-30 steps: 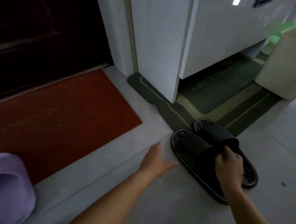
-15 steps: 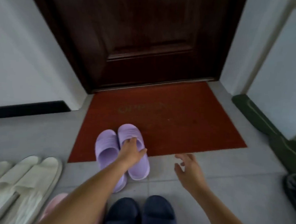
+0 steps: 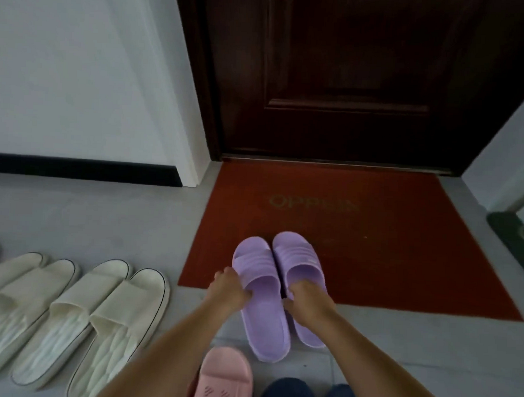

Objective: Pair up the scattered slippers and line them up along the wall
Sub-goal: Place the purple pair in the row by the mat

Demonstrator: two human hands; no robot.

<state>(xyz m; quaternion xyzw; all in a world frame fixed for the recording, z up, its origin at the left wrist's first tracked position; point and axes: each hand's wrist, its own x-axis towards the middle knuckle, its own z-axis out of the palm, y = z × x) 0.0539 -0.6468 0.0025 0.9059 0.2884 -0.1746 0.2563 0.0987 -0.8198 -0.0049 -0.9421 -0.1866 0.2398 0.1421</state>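
Two purple slippers lie side by side, toes on the red doormat (image 3: 388, 250) and heels on the grey floor. My left hand (image 3: 230, 290) grips the strap edge of the left purple slipper (image 3: 259, 289). My right hand (image 3: 305, 300) has its fingers tucked inside the strap of the right purple slipper (image 3: 297, 261). Several cream slippers (image 3: 75, 316) lie in pairs on the floor to the left. A pink slipper (image 3: 224, 381) and a pair of dark blue slippers (image 3: 308, 396) sit near the bottom edge.
A dark wooden door (image 3: 352, 81) stands behind the mat. A white wall with a black skirting board (image 3: 80, 169) runs along the left. A dark green mat (image 3: 516, 239) edge shows at the far right.
The view swung from the dark slippers by the cabinet to the door. My left hand shifted onto the left purple slipper and my right hand moved in and took the right one.
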